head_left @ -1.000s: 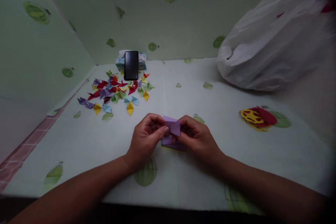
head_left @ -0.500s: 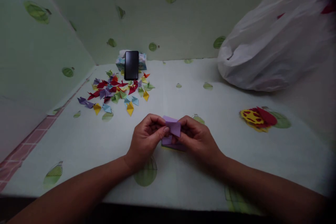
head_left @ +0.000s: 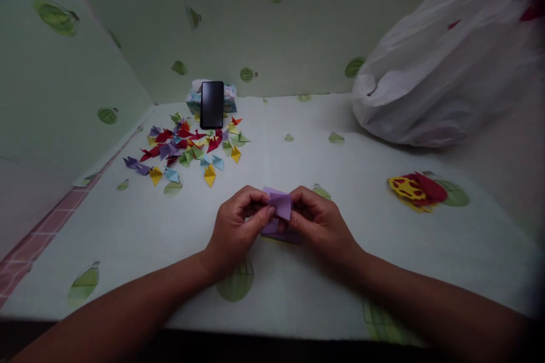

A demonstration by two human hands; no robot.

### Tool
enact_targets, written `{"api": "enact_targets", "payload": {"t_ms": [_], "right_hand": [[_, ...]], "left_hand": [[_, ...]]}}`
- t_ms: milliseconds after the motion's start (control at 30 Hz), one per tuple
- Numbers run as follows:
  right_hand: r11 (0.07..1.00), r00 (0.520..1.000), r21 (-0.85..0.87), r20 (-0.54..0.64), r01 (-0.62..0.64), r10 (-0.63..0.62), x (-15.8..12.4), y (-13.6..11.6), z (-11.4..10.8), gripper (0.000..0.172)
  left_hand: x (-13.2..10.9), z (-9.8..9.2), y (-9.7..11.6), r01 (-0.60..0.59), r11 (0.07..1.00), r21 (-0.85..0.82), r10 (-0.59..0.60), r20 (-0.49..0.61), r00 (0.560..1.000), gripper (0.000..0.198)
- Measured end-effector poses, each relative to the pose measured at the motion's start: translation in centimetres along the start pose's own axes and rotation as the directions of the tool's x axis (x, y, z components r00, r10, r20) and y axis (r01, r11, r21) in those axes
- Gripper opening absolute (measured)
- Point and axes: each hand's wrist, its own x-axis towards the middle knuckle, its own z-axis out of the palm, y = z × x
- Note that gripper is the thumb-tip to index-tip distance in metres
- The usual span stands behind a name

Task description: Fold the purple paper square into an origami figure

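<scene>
Purple paper [head_left: 280, 205], folded small, is pinched between a person's two bare hands at the near middle of a bench [head_left: 306, 300] covered in pale cloth printed with green balloons. The left hand [head_left: 238, 222] grips the paper's left side between thumb and curled fingers; the right hand [head_left: 324, 224], fingers bent in the same close pinch, has hold of its right side. Just beneath lie more purple sheets [head_left: 287, 236] with a thin yellow edge, partly hidden by the hands.

Farther off to the left, folded paper figures [head_left: 184, 144] in red, purple, green, blue, yellow and orange spread in a loose heap. Behind them a dark-screened phone [head_left: 212, 105] stands upright before a patterned tissue box [head_left: 230, 99]. To the right, red and yellow cut-outs [head_left: 411, 190] overlap on the cloth, well apart from the right hand; beyond them, at the far right, bulges a white plastic bag [head_left: 426, 79], red showing through near its top.
</scene>
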Motion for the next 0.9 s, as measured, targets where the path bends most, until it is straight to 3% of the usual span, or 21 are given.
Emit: {"api": "enact_targets", "payload": {"t_ms": [233, 400, 467, 633, 900], "right_hand": [[0.984, 0.997, -0.159, 0.025, 0.079, -0.076, 0.12, 0.35, -0.26, 0.012], [0.969, 0.993, -0.218, 0.032, 0.118, -0.114, 0.11, 0.3, -0.36, 0.015], [0.965, 0.991, -0.226, 0.031, 0.131, -0.127, 0.09, 0.17, -0.34, 0.015], [0.959, 0.986, -0.231, 0.041, 0.165, -0.16, 0.02, -0.13, -0.2, 0.011], [0.95, 0.989, -0.274, 0.028, 0.149, -0.147, -0.05, 0.18, -0.15, 0.014]], "left_hand": [[0.23, -0.07, -0.18, -0.184, 0.951, 0.248, 0.18, 0.037, 0.983, 0.005], [0.15, -0.19, -0.08, -0.307, 0.905, 0.293, 0.284, 0.12, 0.951, 0.006], [0.08, -0.24, -0.05, -0.304, 0.92, 0.248, 0.273, 0.154, 0.95, 0.003], [-0.01, -0.27, -0.16, -0.244, 0.957, 0.157, 0.212, 0.196, 0.957, 0.02], [-0.24, -0.11, 0.09, -0.219, 0.962, 0.164, 0.192, 0.163, 0.968, 0.008]]}}
